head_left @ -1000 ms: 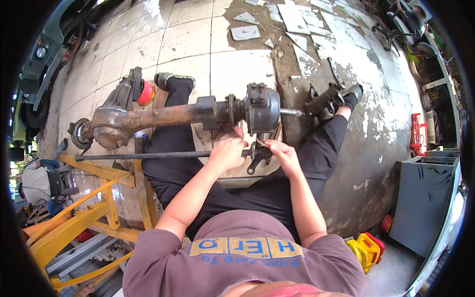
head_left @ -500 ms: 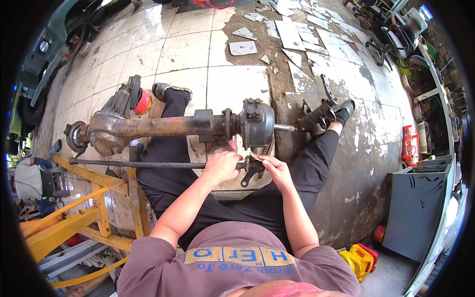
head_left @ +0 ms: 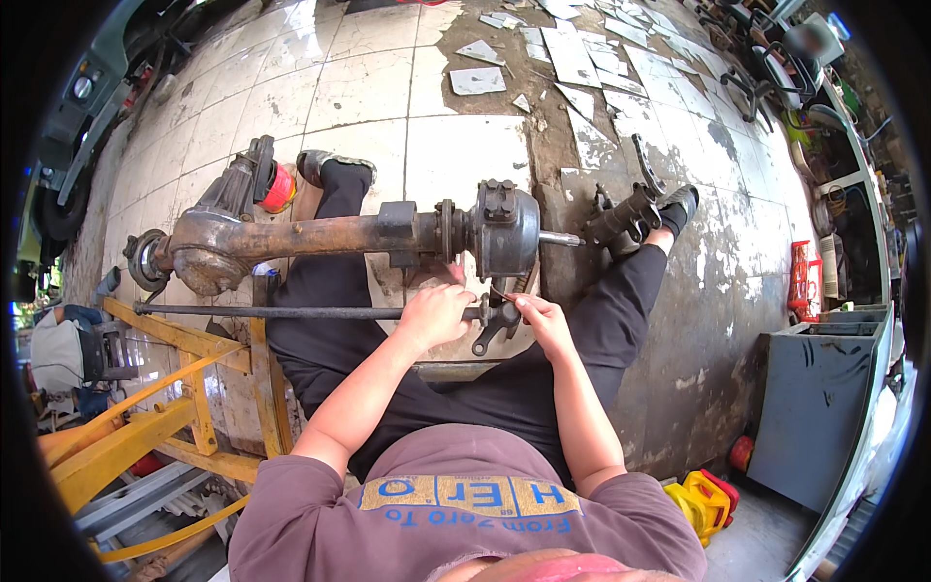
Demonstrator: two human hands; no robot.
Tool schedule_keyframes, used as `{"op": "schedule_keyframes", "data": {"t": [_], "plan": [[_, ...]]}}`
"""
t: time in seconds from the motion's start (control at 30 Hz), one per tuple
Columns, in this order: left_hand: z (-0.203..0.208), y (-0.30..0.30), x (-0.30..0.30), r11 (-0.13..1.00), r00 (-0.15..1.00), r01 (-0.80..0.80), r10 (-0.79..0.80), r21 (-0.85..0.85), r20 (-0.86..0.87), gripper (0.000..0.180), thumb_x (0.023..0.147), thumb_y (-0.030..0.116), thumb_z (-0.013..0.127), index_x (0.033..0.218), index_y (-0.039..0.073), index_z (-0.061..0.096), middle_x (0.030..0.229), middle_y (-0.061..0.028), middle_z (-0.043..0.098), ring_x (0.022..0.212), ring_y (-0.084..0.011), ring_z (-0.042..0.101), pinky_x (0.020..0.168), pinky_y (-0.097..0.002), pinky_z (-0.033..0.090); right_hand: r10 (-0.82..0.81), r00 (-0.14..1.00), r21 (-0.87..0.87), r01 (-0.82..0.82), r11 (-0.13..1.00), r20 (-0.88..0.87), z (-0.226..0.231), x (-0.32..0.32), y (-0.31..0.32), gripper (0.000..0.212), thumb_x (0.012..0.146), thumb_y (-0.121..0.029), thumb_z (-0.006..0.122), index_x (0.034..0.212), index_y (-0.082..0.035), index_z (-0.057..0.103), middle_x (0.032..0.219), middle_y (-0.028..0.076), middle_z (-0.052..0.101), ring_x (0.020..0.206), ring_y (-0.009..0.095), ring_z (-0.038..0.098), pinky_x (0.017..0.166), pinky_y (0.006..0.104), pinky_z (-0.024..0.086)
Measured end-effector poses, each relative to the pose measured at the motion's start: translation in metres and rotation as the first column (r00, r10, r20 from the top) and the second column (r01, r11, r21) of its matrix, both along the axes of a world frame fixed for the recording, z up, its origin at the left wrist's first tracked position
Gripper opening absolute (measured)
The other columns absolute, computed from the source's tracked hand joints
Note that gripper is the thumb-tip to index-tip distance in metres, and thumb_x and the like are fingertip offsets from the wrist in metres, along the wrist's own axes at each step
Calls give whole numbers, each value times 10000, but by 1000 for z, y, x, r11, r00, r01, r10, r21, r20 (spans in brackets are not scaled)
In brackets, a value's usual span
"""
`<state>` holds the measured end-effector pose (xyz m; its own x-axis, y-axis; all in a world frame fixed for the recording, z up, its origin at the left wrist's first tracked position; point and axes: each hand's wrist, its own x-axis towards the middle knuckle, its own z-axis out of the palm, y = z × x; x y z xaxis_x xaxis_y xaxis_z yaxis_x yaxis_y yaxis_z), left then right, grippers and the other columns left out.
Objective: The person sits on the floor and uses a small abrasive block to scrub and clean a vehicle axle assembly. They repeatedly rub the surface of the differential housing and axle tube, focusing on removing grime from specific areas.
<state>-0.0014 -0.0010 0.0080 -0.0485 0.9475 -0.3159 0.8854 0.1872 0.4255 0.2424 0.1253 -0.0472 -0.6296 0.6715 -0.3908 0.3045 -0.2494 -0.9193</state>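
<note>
A vehicle axle (head_left: pixel 320 239) with a rusty tube and a round dark hub housing (head_left: pixel 506 233) lies crosswise in front of me, between my legs. Parallel to it, on my side, runs a long dark rod (head_left: pixel 281 312), ending at a dark metal arm with an eye (head_left: pixel 481 346). My left hand (head_left: pixel 436 316) is closed by the rod's right end, below the hub housing; what its fingers grip is hidden. Beside it, my right hand (head_left: pixel 545 326) pinches the end of a thin brownish strip (head_left: pixel 500 292), which reaches toward the rod's joint.
A yellow metal frame (head_left: pixel 175 422) stands at my left. Beyond my right foot lies a dark metal bracket part (head_left: pixel 621 218). Broken tiles (head_left: pixel 572 58) cover the floor ahead. At right are a grey cabinet (head_left: pixel 815 407) and a yellow container (head_left: pixel 700 504).
Both hands stay close to the rod's right end. The strip in my right hand has turned and now tilts more steeply. The view has shifted slightly.
</note>
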Motion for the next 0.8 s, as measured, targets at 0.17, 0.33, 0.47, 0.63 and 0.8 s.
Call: {"op": "schedule_keyframes", "data": {"t": [0.17, 0.33, 0.47, 0.63, 0.8], "plan": [[-4, 1, -1, 1000, 1000, -5, 4, -8, -6, 433, 886, 238, 780, 1305, 126, 794, 1245, -95, 788, 1220, -316, 752, 1067, -489, 619, -26, 977, 71, 42, 997, -214, 6, -1, -8, 366, 1143, -320, 727, 1333, -32, 849, 1302, 39, 793, 964, 96, 613, 878, 280, 524], [-7, -1, -1, 999, 1000, 5, -4, 49, -22, 423, 875, 241, 791, 1283, 128, 800, 1202, -100, 806, 1170, -317, 779, 1034, -481, 631, -21, 974, 76, 39, 996, -228, 11, 2, -9, 386, 1163, -335, 700, 1360, -31, 835, 1343, 52, 786, 1049, 114, 661, 891, 288, 534], [-2, -2, 0, 997, 999, 15, -13, 73, -33, 422, 870, 237, 789, 1279, 132, 801, 1192, -97, 808, 1147, -312, 791, 1019, -469, 638, 3, 999, 140, 3, 990, -47, -5, 1, -8, 389, 1170, -334, 689, 1364, -29, 832, 1369, 57, 777, 1072, 125, 670, 911, 290, 537], [-7, -2, 0, 997, 999, 16, -13, 81, -36, 417, 864, 231, 789, 1269, 132, 798, 1172, -118, 810, 1136, -323, 792, 1014, -475, 638, -1, 1000, 180, 5, 984, -21, -1, -3, -3, 361, 1161, -291, 699, 1319, 3, 836, 1307, 114, 808, 1155, 195, 724, 1027, 331, 548], [-10, -2, 1, 999, 1000, -4, 5, 54, -22, 404, 890, 255, 785, 1274, 131, 803, 1209, -105, 809, 1191, -316, 766, 1040, -478, 627, 8, 973, 184, 35, 982, -229, 0, 2, -7, 378, 1161, -297, 704, 1319, 23, 828, 1288, 110, 816, 1102, 145, 700, 957, 306, 553]]}}
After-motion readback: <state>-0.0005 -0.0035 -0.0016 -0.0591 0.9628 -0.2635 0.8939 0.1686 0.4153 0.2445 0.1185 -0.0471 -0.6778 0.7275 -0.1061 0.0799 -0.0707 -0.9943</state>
